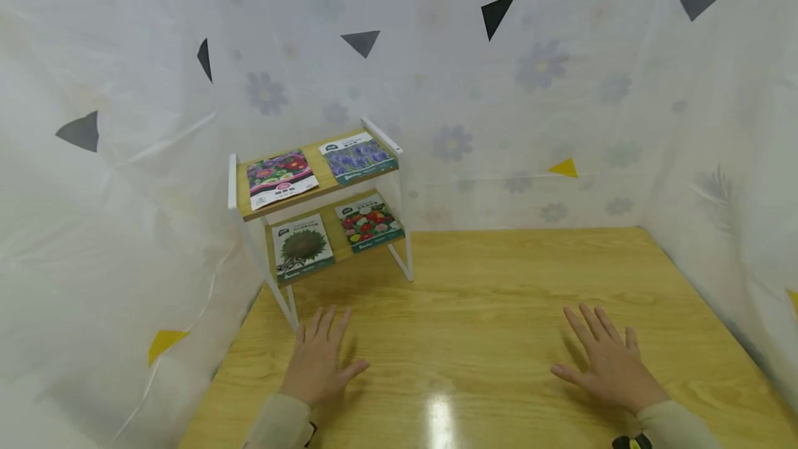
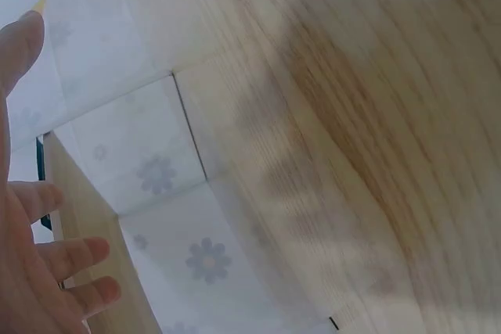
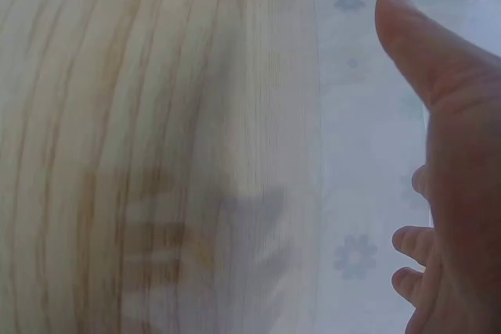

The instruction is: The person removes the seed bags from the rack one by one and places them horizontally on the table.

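Observation:
My left hand (image 1: 319,364) is spread palm down over the wooden table (image 1: 461,310), near the front foot of a two-tier rack (image 1: 330,191). My right hand (image 1: 607,364) is spread on the table's right side. Both hold nothing. On the rack's upper shelf lie a pink flower packet (image 1: 282,179) and a purple flower packet (image 1: 357,158); the lower shelf bears a packet with a green spiky plant (image 1: 303,247) and a red flower packet (image 1: 369,222). In the wrist views, the left hand (image 2: 39,248) and right hand (image 3: 462,170) show extended fingers.
Pale curtains (image 1: 436,89) with flower prints surround the table at the back and both sides. Dark and yellow triangles are on them, one yellow triangle (image 1: 564,168) at the back right. The rack stands at the table's back left, against the left curtain.

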`<state>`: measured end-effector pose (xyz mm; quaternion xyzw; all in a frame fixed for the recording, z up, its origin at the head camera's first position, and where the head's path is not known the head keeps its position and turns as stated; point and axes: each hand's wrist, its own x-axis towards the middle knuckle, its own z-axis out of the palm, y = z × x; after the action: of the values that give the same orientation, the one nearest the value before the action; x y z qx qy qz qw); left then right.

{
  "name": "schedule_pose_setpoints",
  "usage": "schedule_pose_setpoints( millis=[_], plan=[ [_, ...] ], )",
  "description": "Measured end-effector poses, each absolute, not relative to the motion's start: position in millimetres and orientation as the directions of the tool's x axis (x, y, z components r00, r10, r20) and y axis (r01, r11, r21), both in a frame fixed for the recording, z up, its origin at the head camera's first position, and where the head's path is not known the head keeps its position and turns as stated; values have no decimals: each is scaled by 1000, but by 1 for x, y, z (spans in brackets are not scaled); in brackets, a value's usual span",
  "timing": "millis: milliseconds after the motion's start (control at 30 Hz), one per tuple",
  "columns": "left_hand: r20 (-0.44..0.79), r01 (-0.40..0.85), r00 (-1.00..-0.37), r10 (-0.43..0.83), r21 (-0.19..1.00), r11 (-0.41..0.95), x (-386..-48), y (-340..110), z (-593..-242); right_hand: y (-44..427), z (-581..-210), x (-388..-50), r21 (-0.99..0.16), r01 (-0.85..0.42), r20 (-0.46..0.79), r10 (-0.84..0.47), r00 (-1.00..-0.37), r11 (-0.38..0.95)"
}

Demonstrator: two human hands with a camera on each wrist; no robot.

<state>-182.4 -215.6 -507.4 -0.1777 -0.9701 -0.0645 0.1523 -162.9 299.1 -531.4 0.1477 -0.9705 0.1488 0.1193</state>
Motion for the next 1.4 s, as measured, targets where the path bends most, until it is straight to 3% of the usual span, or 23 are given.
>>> schedule_pose_setpoints(
  millis=[333, 800, 1100, 1400],
  plan=[
    [443, 431, -818, 367, 50, 901, -184, -221, -497, 290, -524, -170, -274, -352, 289, -272, -918, 895],
    [445, 410, -829, 339, 72, 909, -182, -221, -474, 273, -507, -188, -233, -432, 356, -337, -872, 872],
    [490, 430, -796, 355, 45, 902, -184, -224, -465, 256, -495, -199, -198, -529, 452, -401, -797, 825],
    [511, 438, -778, 366, 24, 898, -182, -227, -447, 228, -469, -207, -208, -588, 474, -445, -760, 782]
  ],
)
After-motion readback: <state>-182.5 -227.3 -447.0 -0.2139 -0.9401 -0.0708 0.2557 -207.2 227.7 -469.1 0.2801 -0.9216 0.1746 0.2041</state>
